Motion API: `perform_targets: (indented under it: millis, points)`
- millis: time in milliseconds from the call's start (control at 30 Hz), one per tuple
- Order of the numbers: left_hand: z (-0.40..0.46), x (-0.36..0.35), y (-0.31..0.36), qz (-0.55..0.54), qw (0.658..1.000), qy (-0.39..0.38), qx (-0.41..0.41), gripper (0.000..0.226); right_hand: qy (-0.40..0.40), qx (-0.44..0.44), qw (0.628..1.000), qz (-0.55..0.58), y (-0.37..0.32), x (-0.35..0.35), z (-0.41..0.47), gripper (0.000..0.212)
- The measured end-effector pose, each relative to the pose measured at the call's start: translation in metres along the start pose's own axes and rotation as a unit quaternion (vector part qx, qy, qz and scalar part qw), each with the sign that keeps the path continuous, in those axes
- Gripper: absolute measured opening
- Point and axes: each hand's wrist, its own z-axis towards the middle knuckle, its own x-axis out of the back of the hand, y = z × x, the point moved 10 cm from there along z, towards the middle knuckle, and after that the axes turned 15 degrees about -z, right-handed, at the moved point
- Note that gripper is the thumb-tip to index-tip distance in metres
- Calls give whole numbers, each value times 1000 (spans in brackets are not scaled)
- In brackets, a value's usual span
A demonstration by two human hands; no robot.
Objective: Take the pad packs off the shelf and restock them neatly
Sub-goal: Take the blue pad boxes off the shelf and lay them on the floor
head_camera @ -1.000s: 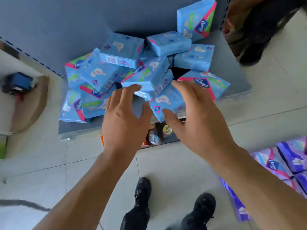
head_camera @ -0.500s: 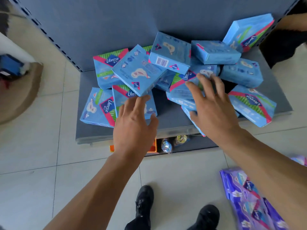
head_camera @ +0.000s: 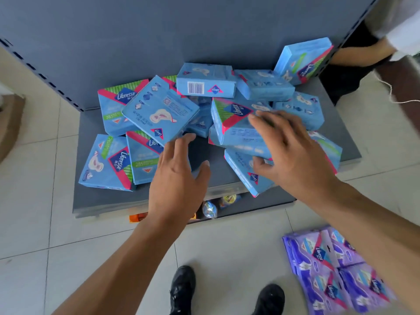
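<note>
Blue Libresse pad packs [head_camera: 159,112] are seen heaped in disorder on the grey shelf [head_camera: 91,196], mid-frame. The left hand [head_camera: 177,178] is held released, fingers spread, over bare shelf at centre. The right hand [head_camera: 293,155] is laid open upon a tilted pack [head_camera: 234,123], thumb beneath its lower edge, not clenched. Purple packs [head_camera: 329,267] are spotted on the floor, lower right.

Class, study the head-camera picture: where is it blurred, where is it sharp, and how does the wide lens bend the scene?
Head view: the right hand is smeared by motion, worst at its fingertips; the left hand is crisper; print on the barcode pack reads sharply; the purple packs at the lower right corner are soft; the shelf edges and floor tile lines bow from wide-angle distortion; light is even daylight with faint shadows.
</note>
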Motion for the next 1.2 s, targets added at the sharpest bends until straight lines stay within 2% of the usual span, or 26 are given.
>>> perform_targets:
  millis: [67,133,167,233,300,400,467,533,600,667,733,767,833,900,967,1067,1133,1200]
  points:
    - [3,-7,6,-54,999,3,11,55,18,-56,995,77,19,12,-9,67]
    - [7,-13,10,-114,993,9,29,55,26,-170,966,190,45,20,-23,69]
    - [8,-17,11,-152,987,7,41,55,28,-243,932,267,58,20,-32,71]
    - [9,-31,21,-246,967,-15,61,55,47,-369,823,429,80,12,-55,73]
    - [7,-47,39,-346,934,-53,77,55,81,-439,720,532,95,6,-76,72]
    - [-8,-85,70,-447,872,-154,128,45,49,-462,624,628,95,-8,-100,61]
    - [-23,-110,84,-450,854,-213,150,35,-1,-432,580,691,79,-14,-111,66]
    - [-37,-128,86,-465,836,-229,179,33,-29,-410,571,711,71,-14,-125,79]
    - [-47,-140,88,-467,830,-230,200,38,-56,-407,587,697,75,-13,-137,75]
    - [-52,-149,94,-460,835,-223,202,44,-89,-435,596,669,86,-15,-157,69]
    - [-53,-157,102,-435,854,-206,199,50,-119,-462,601,641,99,-15,-176,75]
    - [-52,-162,107,-408,870,-202,191,53,-130,-475,601,629,108,-14,-184,70]
    - [-49,-172,121,-346,901,-197,172,54,-136,-499,601,609,126,-13,-199,41]
    - [-53,-194,142,-318,914,-199,154,54,-132,-515,594,604,145,-10,-217,24]
    - [-59,-208,153,-341,903,-209,156,50,-136,-524,582,606,149,-11,-229,32]
    - [-88,-260,182,-384,855,-283,203,46,-107,-559,551,610,183,3,-270,37]
    - [-108,-296,203,-385,829,-342,220,46,-88,-591,527,605,207,13,-302,37]
    - [-124,-328,219,-373,818,-380,217,39,-77,-618,512,592,222,22,-337,32]
